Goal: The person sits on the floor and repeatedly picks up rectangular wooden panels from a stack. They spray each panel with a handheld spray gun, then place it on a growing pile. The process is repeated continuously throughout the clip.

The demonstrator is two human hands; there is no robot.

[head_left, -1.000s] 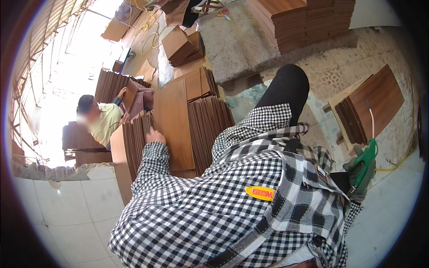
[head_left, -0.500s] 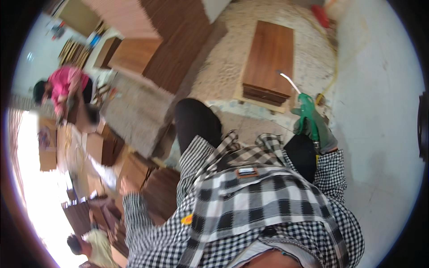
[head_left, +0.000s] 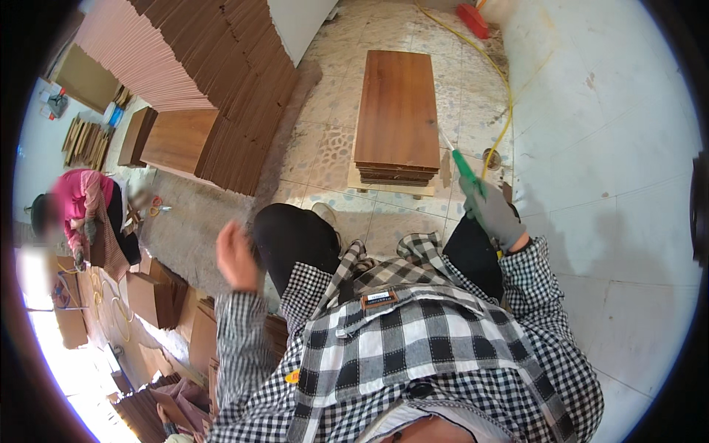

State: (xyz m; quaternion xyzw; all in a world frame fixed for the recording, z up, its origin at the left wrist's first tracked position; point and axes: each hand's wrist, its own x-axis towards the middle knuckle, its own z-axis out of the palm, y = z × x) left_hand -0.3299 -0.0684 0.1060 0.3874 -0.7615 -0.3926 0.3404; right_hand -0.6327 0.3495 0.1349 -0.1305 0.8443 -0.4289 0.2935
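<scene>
My right hand [head_left: 493, 210], in a grey glove, grips a green air gun [head_left: 471, 173] with a slim pale nozzle, angled up toward a stack of brown wood-grain boards [head_left: 396, 107]. The boards lie on a pale pallet [head_left: 391, 190] on the tiled floor. My left hand [head_left: 236, 255] is bare and raised beside my bent left knee, its fingers loosely curled and holding nothing.
Tall board stacks [head_left: 236, 111] stand upper left. A co-worker in pink [head_left: 85, 188] bends over panels at left; another person's sleeve [head_left: 171, 428] shows low left beside more boards. A yellow hose [head_left: 506, 88] runs along the right wall [head_left: 605, 148] near a red dustpan [head_left: 473, 21].
My view has swung right toward the single board stack. My left hand has left the stacks it was touching and lifted; the gun in my right hand has moved up toward that stack.
</scene>
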